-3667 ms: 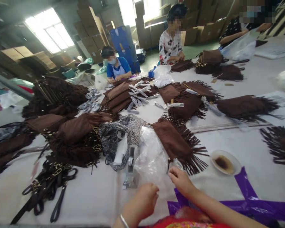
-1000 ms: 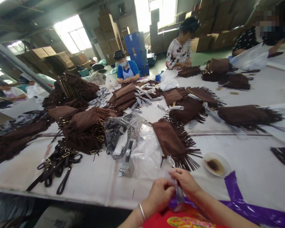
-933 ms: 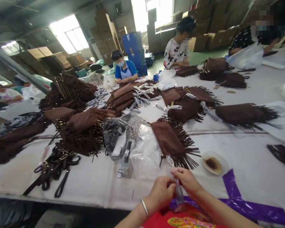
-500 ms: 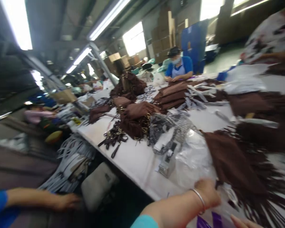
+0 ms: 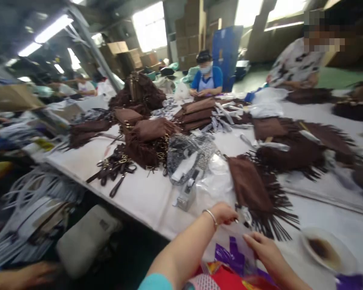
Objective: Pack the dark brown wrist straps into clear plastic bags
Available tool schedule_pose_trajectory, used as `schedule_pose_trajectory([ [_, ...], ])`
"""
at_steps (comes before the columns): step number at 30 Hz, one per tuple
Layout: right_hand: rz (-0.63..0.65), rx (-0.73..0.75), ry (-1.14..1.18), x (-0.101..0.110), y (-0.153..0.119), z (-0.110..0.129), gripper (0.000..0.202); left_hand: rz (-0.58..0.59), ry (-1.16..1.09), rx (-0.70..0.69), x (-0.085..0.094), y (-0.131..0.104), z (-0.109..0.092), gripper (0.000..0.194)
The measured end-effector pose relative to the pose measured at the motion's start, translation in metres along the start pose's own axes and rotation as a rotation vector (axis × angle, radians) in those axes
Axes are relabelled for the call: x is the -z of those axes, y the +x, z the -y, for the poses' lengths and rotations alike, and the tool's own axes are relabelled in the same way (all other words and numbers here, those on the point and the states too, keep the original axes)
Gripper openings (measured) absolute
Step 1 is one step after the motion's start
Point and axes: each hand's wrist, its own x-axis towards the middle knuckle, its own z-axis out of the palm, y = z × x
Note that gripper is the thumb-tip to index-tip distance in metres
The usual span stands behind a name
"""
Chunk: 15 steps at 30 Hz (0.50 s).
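At the lower middle of the frame, the right hand [image 5: 264,250] pinches the edge of a clear plastic sleeve [image 5: 237,232] between thumb and fingers, while the left hand [image 5: 223,213] has its fingers curled in just above it; whether they grip anything is too blurred to tell. The sleeve hangs between the hands, and nothing can be made out inside it. The nearest brown fringed pouch [image 5: 249,187] lies flat just beyond, right of center, with a small whitish wrapped piece [image 5: 246,216] by its lower corner. Judging by the layout, the wrapping is partly done: pale wrapped strips [image 5: 223,117] lie by the stacked pouches [image 5: 196,112] at upper center, whereas the dark straps [image 5: 116,167] with gold clips, left of center, look bare and so seem left to do. A tape dispenser [image 5: 186,196] stands near the left hand, beside crumpled clear plastic [image 5: 216,179].
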Motion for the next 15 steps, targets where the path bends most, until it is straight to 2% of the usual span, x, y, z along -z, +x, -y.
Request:
schedule_pose_trajectory([
  [4, -0.062, -0.024, 0.109, -0.002, -0.001, 0.007, 0.037, 0.14, 0.037, 0.114, -0.001, 0.025, 0.0, 0.019],
  [7, -0.098, -0.031, 0.173, -0.001, 0.0, 0.014, 0.033, 0.209, 0.001, 0.14, -0.005, 0.03, -0.008, 0.019],
  [11, -0.115, -0.013, 0.229, 0.003, 0.003, 0.018, 0.029, 0.236, -0.058, 0.172, -0.011, 0.029, -0.015, 0.031],
  [15, -0.144, 0.008, 0.252, 0.007, 0.01, 0.015, 0.027, 0.224, -0.092, 0.199, -0.014, 0.029, -0.013, 0.041],
])
